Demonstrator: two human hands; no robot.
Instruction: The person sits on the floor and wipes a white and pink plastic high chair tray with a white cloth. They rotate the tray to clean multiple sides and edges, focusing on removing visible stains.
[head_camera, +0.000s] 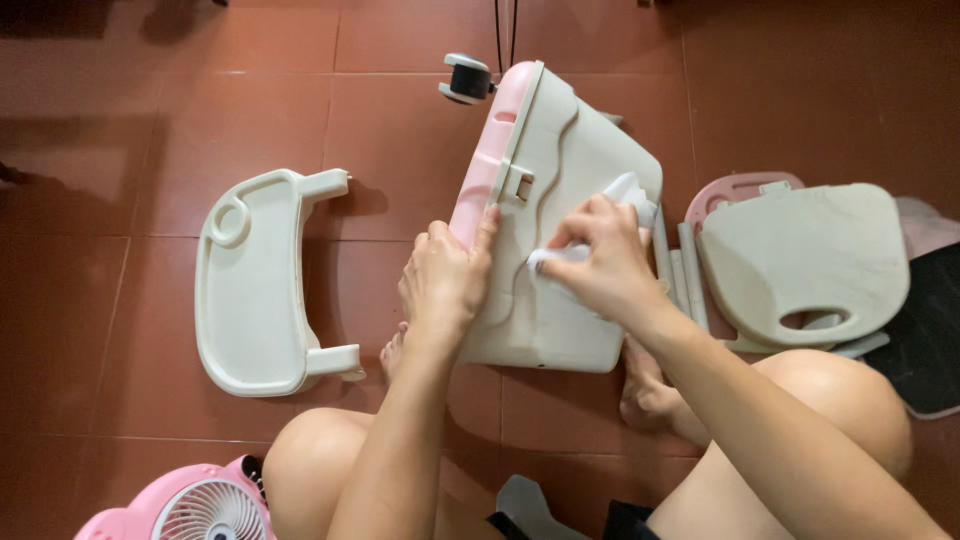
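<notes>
A cream plastic seat shell with a pink edge (560, 150) stands tilted on the red tiled floor in front of me. My left hand (443, 280) grips its pink left edge. My right hand (598, 262) presses a white wipe (628, 190) against the shell's cream surface, fingers closed around the wipe. My bare knees and feet show below the shell.
A cream tray with a cup ring (252, 285) lies flat on the left. A cream backrest panel with a handle slot (805, 262) rests on the right, over a pink part (735, 188). A caster wheel (466, 78) sits behind the shell. A pink fan (185, 505) is at the bottom left.
</notes>
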